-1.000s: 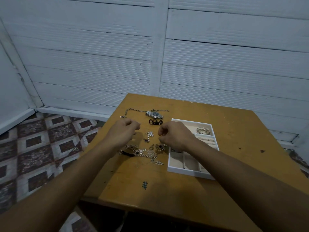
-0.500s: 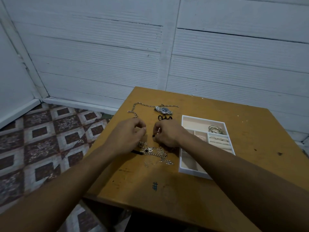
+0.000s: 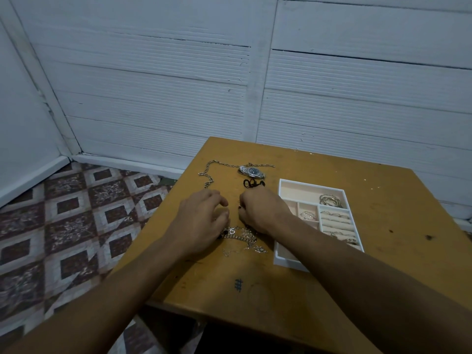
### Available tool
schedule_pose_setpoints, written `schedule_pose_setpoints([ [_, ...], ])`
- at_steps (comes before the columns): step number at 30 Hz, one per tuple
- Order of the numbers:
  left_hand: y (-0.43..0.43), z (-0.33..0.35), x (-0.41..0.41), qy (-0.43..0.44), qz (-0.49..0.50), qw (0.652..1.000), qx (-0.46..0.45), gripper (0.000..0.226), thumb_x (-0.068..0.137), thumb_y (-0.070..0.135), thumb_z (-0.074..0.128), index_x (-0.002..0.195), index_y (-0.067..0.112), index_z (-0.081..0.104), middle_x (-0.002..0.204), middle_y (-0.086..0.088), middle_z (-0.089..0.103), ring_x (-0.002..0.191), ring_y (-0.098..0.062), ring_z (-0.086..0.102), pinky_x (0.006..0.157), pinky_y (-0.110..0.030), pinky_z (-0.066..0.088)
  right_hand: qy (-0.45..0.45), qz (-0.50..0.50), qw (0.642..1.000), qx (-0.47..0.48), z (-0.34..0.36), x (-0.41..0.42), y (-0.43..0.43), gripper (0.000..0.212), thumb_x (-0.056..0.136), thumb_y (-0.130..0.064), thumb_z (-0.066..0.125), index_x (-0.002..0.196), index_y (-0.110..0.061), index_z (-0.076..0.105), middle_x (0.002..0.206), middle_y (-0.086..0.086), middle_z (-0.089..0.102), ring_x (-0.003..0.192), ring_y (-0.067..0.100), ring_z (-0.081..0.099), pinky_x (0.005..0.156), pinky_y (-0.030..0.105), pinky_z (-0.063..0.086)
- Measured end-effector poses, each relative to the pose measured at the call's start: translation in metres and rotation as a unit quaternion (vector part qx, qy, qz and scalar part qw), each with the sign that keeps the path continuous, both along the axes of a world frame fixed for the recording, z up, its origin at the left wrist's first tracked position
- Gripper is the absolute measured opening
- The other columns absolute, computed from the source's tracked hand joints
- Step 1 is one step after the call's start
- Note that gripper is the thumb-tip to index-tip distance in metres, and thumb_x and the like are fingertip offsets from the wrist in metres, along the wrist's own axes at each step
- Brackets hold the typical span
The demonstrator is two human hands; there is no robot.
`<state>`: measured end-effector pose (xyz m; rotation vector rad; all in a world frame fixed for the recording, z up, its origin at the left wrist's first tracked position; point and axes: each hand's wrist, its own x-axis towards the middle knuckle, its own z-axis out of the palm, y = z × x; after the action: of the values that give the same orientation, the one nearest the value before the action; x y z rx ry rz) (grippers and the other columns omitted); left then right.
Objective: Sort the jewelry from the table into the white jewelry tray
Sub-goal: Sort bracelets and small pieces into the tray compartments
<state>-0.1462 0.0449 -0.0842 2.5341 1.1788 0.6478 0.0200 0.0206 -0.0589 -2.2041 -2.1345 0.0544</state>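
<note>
Okay, jewelry pile [image 3: 242,238] sits tangled on the bench [image 3: 398,226], just left of the white tray [image 3: 311,184]. My right hand [image 3: 263,213] fingers pinch a small dark piece [image 3: 240,206]. Left hand [image 3: 201,218] is curled, grip unclear. Best to tease it free slowly, left pinning the chains.

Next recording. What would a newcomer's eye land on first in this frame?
Two bare hands, the left hand and the right hand, are close together, fingers curled, at a tangled heap of silver chains on the scuffed yellow-brown wooden table; whether they pinch anything is unclear. Right of them sits the white compartmented jewelry tray, already holding silver bangles, and beyond the hands lies a silver wristwatch with a dark dial.
</note>
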Motion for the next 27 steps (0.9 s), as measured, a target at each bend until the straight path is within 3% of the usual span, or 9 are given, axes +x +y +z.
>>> schedule_pose_setpoints([
  [4, -0.008, 0.001, 0.003, 0.011, -0.014, 1.0, -0.004, 0.032, 0.096, 0.038, 0.049, 0.124, 0.024, 0.055, 0.14, 0.003, 0.046, 0.133, -0.013, 0.035, 0.11, -0.044, 0.031, 0.047, -0.015, 0.998, 0.036, 0.007, 0.006, -0.007, 0.013, 0.086, -0.028, 0.055, 0.089, -0.018, 0.063, 0.092, 0.005, 0.063, 0.086, 0.024, 0.058, 0.066, 0.03, 0.042],
  [7, -0.013, 0.006, 0.008, -0.008, -0.016, 1.0, -0.008, 0.035, 0.096, 0.037, 0.049, 0.127, 0.024, 0.054, 0.139, 0.004, 0.047, 0.132, -0.012, 0.037, 0.11, -0.044, 0.033, 0.205, -0.065, 0.973, 0.08, 0.019, 0.016, -0.012, 0.01, 0.08, -0.024, 0.061, 0.074, -0.019, 0.056, 0.077, 0.001, 0.06, 0.072, 0.019, 0.054, 0.062, 0.03, 0.041],
  [10, -0.019, 0.011, 0.018, -0.033, -0.017, 0.999, -0.018, 0.033, 0.096, 0.035, 0.051, 0.126, 0.024, 0.055, 0.136, 0.006, 0.05, 0.129, -0.011, 0.039, 0.108, -0.041, 0.034, 0.299, -0.071, 0.945, 0.113, 0.036, 0.029, -0.02, 0.009, 0.08, -0.019, 0.065, 0.079, -0.011, 0.061, 0.073, -0.002, 0.057, 0.068, 0.015, 0.05, 0.059, 0.027, 0.039],
  [15, -0.032, 0.027, 0.04, -0.088, -0.014, 0.994, -0.061, 0.03, 0.095, 0.031, 0.054, 0.123, 0.023, 0.058, 0.126, 0.006, 0.056, 0.112, -0.008, 0.049, 0.09, -0.025, 0.038, 0.355, -0.068, 0.925, 0.115, 0.06, 0.047, -0.037, 0.006, 0.082, -0.021, 0.07, 0.079, -0.017, 0.066, 0.071, -0.009, 0.057, 0.064, 0.007, 0.051, 0.057, 0.023, 0.036],
  [19, -0.038, 0.041, 0.054, -0.168, 0.001, 0.975, -0.142, 0.028, 0.098, 0.03, 0.049, 0.123, 0.022, 0.059, 0.122, 0.004, 0.06, 0.086, -0.009, 0.059, 0.078, -0.026, 0.045, 0.388, -0.068, 0.913, 0.111, 0.078, 0.054, -0.051, 0.007, 0.081, -0.021, 0.073, 0.081, -0.015, 0.069, 0.07, -0.008, 0.06, 0.064, 0.007, 0.052, 0.061, 0.022, 0.04],
  [22, -0.041, 0.046, 0.06, -0.224, 0.002, 0.96, -0.17, 0.029, 0.099, 0.035, 0.044, 0.12, 0.023, 0.062, 0.118, 0.004, 0.063, 0.103, -0.009, 0.057, 0.081, -0.024, 0.044, 0.397, -0.06, 0.909, 0.113, 0.09, 0.056, -0.059, 0.007, 0.081, -0.02, 0.073, 0.077, -0.016, 0.069, 0.067, -0.008, 0.06, 0.062, 0.007, 0.052, 0.062, 0.024, 0.041],
  [24, -0.044, 0.051, 0.063, -0.254, 0.007, 0.945, -0.207, 0.032, 0.1, 0.04, 0.04, 0.115, 0.025, 0.064, 0.109, 0.007, 0.065, 0.1, -0.007, 0.057, 0.078, -0.02, 0.042, 0.398, -0.055, 0.909, 0.114, 0.098, 0.057, -0.063, 0.008, 0.081, -0.021, 0.073, 0.077, -0.016, 0.069, 0.069, -0.006, 0.061, 0.061, 0.008, 0.051, 0.061, 0.025, 0.041],
  [27, -0.049, 0.058, 0.071, -0.32, 0.001, 0.902, -0.289, 0.034, 0.101, 0.045, 0.036, 0.108, 0.028, 0.065, 0.109, 0.011, 0.066, 0.104, -0.007, 0.06, 0.092, -0.032, 0.047, 0.399, -0.048, 0.908, 0.124, 0.108, 0.059, -0.068, 0.009, 0.081, -0.022, 0.073, 0.078, -0.014, 0.07, 0.073, -0.002, 0.064, 0.063, 0.009, 0.051, 0.062, 0.028, 0.042],
])
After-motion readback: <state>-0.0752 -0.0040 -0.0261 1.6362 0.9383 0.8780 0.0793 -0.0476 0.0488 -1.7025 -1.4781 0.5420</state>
